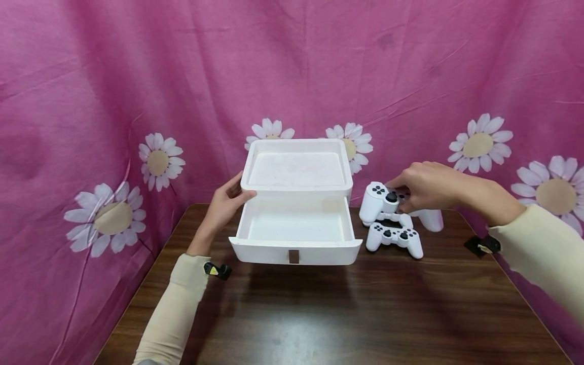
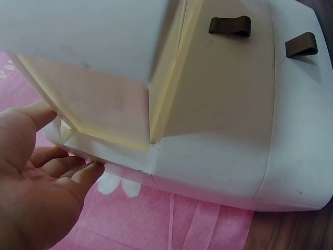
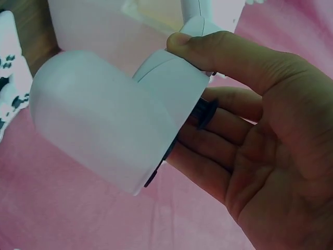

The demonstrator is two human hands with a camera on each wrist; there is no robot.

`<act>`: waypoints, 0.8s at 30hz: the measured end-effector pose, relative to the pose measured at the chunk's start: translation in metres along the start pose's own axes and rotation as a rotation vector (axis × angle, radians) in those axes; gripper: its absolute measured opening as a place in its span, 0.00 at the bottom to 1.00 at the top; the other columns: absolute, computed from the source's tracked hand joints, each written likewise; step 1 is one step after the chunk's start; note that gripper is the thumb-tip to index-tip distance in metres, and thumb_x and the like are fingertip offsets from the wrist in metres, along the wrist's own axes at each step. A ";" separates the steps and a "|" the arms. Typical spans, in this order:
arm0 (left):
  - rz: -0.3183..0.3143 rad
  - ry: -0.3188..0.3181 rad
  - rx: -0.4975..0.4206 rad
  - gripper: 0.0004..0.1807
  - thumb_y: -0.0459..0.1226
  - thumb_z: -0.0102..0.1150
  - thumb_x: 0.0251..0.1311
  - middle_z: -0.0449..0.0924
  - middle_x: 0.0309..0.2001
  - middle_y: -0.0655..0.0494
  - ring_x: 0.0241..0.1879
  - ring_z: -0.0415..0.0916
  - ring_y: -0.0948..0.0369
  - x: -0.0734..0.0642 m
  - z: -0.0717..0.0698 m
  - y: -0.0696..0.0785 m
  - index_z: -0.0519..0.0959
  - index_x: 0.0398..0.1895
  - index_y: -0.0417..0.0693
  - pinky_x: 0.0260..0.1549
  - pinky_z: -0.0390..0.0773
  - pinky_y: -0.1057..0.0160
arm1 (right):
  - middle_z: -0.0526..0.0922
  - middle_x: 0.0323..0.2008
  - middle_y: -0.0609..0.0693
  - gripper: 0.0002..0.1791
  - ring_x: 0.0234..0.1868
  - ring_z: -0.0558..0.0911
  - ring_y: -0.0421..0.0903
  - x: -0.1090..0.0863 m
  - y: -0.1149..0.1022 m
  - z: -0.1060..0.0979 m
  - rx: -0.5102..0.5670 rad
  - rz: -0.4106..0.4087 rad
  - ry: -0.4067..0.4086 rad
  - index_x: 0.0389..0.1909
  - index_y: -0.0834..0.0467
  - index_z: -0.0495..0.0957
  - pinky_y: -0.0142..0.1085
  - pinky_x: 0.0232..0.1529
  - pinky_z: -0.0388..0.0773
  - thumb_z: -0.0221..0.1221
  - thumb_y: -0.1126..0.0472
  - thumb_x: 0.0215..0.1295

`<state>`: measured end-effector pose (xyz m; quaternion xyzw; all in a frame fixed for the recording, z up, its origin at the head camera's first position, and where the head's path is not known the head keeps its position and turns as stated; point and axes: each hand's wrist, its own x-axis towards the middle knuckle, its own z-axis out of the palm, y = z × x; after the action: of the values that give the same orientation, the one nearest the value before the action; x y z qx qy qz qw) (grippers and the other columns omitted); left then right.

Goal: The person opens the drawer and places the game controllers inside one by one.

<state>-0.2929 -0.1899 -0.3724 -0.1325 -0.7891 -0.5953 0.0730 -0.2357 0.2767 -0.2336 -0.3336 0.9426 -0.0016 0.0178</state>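
A white drawer unit (image 1: 296,189) stands on the table with its top drawer (image 1: 296,254) pulled out; no contents show in the drawer. My left hand (image 1: 223,207) rests on the unit's left side, thumb at the top's front corner and fairly straight fingers along the side wall, as the left wrist view also shows. To the right, my right hand (image 1: 431,185) grips a white game controller (image 3: 104,120) between thumb and fingers, its handles hanging down. Just in front of it lies a second white controller (image 1: 394,238). Part of another white controller (image 1: 403,219) shows behind that one.
The unit's top has a shallow raised rim (image 1: 296,188). Two closed drawers with brown pull tabs (image 2: 230,27) show below the open one. Everything stands on a dark wooden table (image 1: 292,314). A pink flowered cloth (image 1: 292,66) hangs close behind.
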 end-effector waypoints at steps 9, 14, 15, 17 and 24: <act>-0.007 -0.018 0.000 0.42 0.46 0.72 0.69 0.70 0.78 0.51 0.72 0.75 0.51 0.000 0.001 0.000 0.64 0.84 0.58 0.65 0.82 0.47 | 0.69 0.18 0.37 0.16 0.21 0.66 0.34 0.019 -0.017 -0.020 -0.012 -0.032 -0.019 0.23 0.40 0.76 0.32 0.23 0.61 0.77 0.56 0.50; -0.003 -0.021 -0.005 0.42 0.46 0.72 0.69 0.70 0.78 0.51 0.72 0.75 0.51 -0.001 0.002 0.001 0.64 0.83 0.58 0.64 0.82 0.47 | 0.68 0.17 0.37 0.17 0.21 0.64 0.34 0.028 -0.024 -0.028 -0.017 -0.054 -0.014 0.22 0.41 0.75 0.32 0.23 0.59 0.77 0.57 0.49; -0.003 -0.019 -0.007 0.42 0.46 0.72 0.69 0.70 0.78 0.51 0.72 0.75 0.51 -0.001 0.002 0.001 0.64 0.83 0.58 0.64 0.82 0.47 | 0.67 0.17 0.37 0.17 0.21 0.64 0.34 0.029 -0.026 -0.030 -0.020 -0.059 -0.012 0.21 0.42 0.75 0.32 0.23 0.59 0.77 0.57 0.49; -0.003 -0.016 -0.009 0.42 0.46 0.72 0.69 0.71 0.78 0.51 0.71 0.75 0.51 -0.001 0.002 0.001 0.64 0.83 0.58 0.64 0.82 0.46 | 0.66 0.17 0.37 0.17 0.21 0.63 0.34 0.034 -0.029 -0.033 -0.028 -0.077 -0.001 0.21 0.42 0.74 0.32 0.23 0.58 0.77 0.58 0.48; -0.015 -0.012 -0.012 0.42 0.47 0.72 0.69 0.71 0.78 0.52 0.71 0.75 0.51 -0.001 0.000 0.001 0.64 0.83 0.59 0.65 0.81 0.44 | 0.64 0.17 0.38 0.18 0.21 0.62 0.36 0.049 -0.043 -0.041 -0.054 -0.115 0.006 0.19 0.45 0.71 0.33 0.24 0.56 0.74 0.60 0.47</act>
<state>-0.2919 -0.1900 -0.3721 -0.1307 -0.7870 -0.5996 0.0628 -0.2484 0.2124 -0.1932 -0.3877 0.9215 0.0217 0.0060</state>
